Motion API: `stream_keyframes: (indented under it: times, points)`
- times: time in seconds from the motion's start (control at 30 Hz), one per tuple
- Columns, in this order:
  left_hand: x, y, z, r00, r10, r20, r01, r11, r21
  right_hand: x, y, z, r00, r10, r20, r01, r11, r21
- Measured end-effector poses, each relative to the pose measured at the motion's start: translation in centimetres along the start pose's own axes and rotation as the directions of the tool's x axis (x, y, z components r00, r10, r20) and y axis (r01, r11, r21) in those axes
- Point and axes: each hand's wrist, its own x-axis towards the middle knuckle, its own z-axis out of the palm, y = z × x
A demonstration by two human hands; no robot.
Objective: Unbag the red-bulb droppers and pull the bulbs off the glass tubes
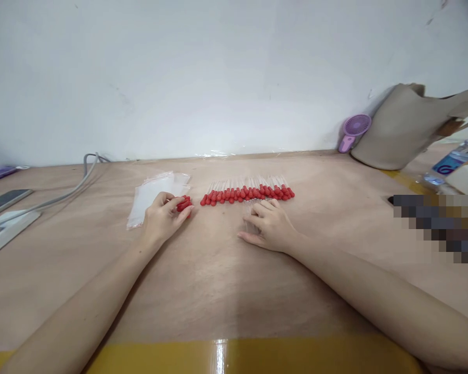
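Observation:
A row of droppers (245,194) with red rubber bulbs lies in the middle of the table, bulbs toward me and pale thin tubes pointing to the wall. Left of that row, my left hand (161,218) is closed around a small bunch of red rubber bulbs (184,205); my fingers partly cover them. My right hand (271,224) is at the near side of the row, fingers curled over some clear thin tubes (251,221). How many lie under it I cannot tell. Beside my left hand is a stack of clear plastic bags (146,195).
A grey cable (74,192), a phone (8,202) and a white box (13,228) lie at the left. A purple hand fan (354,130), a beige bag (401,124) and a water bottle (456,158) stand at the right. The wall rises behind the table.

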Motion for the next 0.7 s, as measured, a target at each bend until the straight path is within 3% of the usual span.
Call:
stream_keyframes:
  times: [0.1,0.17,0.27,0.43,0.6,0.7]
  points:
    - [0.3,0.4,-0.7,0.998,0.042,-0.039,-0.040,0.997,0.059,-0.8,0.2,-0.8,1.000,-0.026,-0.002,0.026,1.000,0.015]
    - [0.9,0.8,-1.3,0.997,0.082,-0.007,-0.080,0.987,0.140,-1.5,0.4,-1.5,0.998,-0.063,0.007,0.062,0.998,0.028]
    - [2.0,1.5,-1.6,0.983,0.114,0.146,-0.148,0.957,0.249,-2.6,0.5,-2.5,0.991,-0.133,0.031,0.130,0.988,0.088]
    - [4.0,2.5,-0.4,0.911,0.097,0.401,-0.225,0.932,0.285,-3.3,0.7,-2.9,0.979,-0.198,-0.041,0.202,0.956,0.210]
    - [5.1,2.9,1.0,0.857,0.009,0.515,-0.176,0.945,0.276,-3.4,0.8,-2.5,0.983,-0.183,-0.027,0.184,0.951,0.249]
    - [5.5,3.2,1.3,0.848,0.011,0.530,-0.182,0.945,0.273,-3.3,0.8,-2.7,0.982,-0.186,0.028,0.174,0.954,0.246]
